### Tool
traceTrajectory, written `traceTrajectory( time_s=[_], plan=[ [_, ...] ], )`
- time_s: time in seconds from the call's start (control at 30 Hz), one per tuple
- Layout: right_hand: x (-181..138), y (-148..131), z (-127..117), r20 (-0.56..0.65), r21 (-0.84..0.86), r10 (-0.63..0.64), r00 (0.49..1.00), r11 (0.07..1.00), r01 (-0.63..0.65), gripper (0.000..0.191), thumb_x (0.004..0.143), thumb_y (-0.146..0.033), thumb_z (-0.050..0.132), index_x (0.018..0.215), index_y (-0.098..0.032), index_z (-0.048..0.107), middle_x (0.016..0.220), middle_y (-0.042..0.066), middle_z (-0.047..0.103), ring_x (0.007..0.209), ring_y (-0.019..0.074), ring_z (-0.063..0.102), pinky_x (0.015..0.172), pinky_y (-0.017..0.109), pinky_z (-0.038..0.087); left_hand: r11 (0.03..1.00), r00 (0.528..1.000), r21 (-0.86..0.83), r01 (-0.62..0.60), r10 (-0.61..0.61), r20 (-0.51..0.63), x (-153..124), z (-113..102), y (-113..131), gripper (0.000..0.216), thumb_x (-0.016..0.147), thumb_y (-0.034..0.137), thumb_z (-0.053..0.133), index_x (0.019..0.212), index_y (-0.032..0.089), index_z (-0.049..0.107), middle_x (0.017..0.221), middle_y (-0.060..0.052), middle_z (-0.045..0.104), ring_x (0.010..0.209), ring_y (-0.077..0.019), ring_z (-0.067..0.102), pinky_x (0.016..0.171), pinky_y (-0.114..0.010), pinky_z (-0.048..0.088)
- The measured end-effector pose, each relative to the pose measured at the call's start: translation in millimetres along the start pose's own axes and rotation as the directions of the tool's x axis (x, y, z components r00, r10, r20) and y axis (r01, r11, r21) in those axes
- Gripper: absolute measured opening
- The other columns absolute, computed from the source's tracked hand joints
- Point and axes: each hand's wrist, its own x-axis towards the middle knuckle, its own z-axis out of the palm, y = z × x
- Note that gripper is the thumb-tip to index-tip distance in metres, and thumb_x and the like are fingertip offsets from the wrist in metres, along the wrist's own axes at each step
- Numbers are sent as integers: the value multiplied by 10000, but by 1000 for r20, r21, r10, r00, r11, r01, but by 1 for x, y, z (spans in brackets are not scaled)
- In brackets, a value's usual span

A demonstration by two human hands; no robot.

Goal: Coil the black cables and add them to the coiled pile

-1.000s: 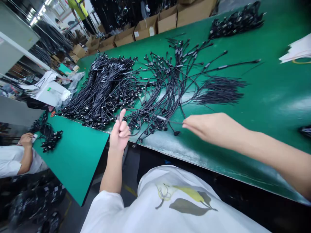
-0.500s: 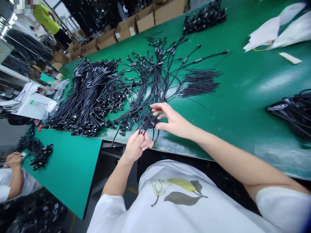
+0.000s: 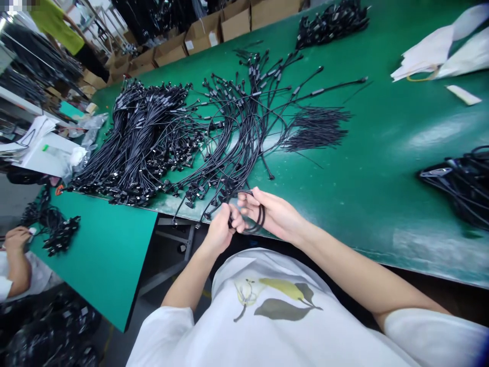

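Both hands are at the near edge of the green bench (image 3: 382, 204), close together and just above the person's white T-shirt (image 3: 275, 300). A looped black cable (image 3: 260, 218) lies between them. The right hand (image 3: 269, 214) is partly closed, its fingers (image 3: 254, 200) curled around the coiled loop, with several turns passing across the fingers. The left hand (image 3: 219, 229) is closed on the cable at the side of the loop nearest it, fingers pinched together; the exact grip is partly hidden by the fingers. Other strands run from around the left hand up into the fanned spread of black cables (image 3: 244, 112) on the bench, whose connector ends lie just beyond both hands. Further left on the bench sits a dense heap of similar cables (image 3: 141, 148), touching the fanned spread. Right of the spread lies a bunch of thin wire ends (image 3: 317, 130), all pointing the same way. A tangled cable bundle (image 3: 332, 20) lies near the far edge, and another (image 3: 458, 183) lies at the right, well apart from the hands. White bags (image 3: 431, 56) rest at the upper right. Cardboard boxes (image 3: 202, 38) line the far side. At the left, a co-worker's hand (image 3: 15, 239) is near cables (image 3: 61, 234) on a separate green bench (image 3: 95, 255).
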Motion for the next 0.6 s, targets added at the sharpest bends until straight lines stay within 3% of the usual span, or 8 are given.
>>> traceTrajectory(
  time_s=[0.1, 0.17, 0.23, 0.4, 0.53, 0.6],
  plan=[
    [-3, 7, 6, -147, -93, -124, 981, 989, 111, 400, 802, -557, 665, 847, -176, 549, 959, 80, 579, 894, 183, 606, 627, 285, 561, 987, 989, 162, -14, -10, 149, -6, -3, -4, 499, 863, 652, 496, 692, 185, 447, 548, 61, 395, 516, -103, 459, 606, -268, 392],
    [-3, 14, 9, -185, -265, -341, 922, 920, 288, 416, 787, -574, 671, 768, -173, 563, 999, 78, 550, 964, 177, 583, 691, 265, 557, 944, 981, 315, -98, 39, 190, -10, -4, -7, 473, 894, 623, 466, 718, 184, 459, 579, 48, 427, 559, -113, 488, 642, -279, 401],
    [-2, 20, 9, -146, -403, -484, 863, 826, 395, 426, 788, -569, 665, 708, -164, 565, 1064, 73, 512, 967, 164, 577, 696, 254, 549, 877, 979, 462, -134, 44, 200, -15, -5, -11, 467, 914, 620, 420, 761, 183, 477, 608, 37, 449, 590, -124, 505, 663, -290, 411],
    [-3, 24, 5, -78, -465, -451, 889, 805, 368, 355, 745, -394, 740, 837, -198, 459, 1038, 4, 490, 591, 56, 564, 457, 216, 464, 778, 965, 617, -120, -54, 256, -18, -10, -29, 573, 907, 686, 305, 776, 171, 519, 745, -49, 575, 729, -170, 552, 764, -337, 452],
    [5, 20, 1, -109, -407, -489, 865, 816, 410, 320, 806, -355, 666, 887, -227, 384, 835, -64, 440, 443, 8, 396, 362, 156, 304, 768, 962, 611, -192, 25, 271, -11, -11, -37, 557, 880, 650, 459, 1056, 146, 616, 1115, -130, 620, 1121, -253, 546, 1030, -388, 391],
    [9, 19, -1, -104, -382, -496, 862, 820, 426, 262, 834, -358, 624, 902, -220, 413, 736, -79, 404, 430, 12, 336, 354, 143, 244, 812, 962, 560, -162, 3, 274, -7, -8, -36, 563, 884, 631, 476, 1151, 154, 610, 1199, -128, 615, 1201, -262, 523, 1080, -393, 354]
  ],
)
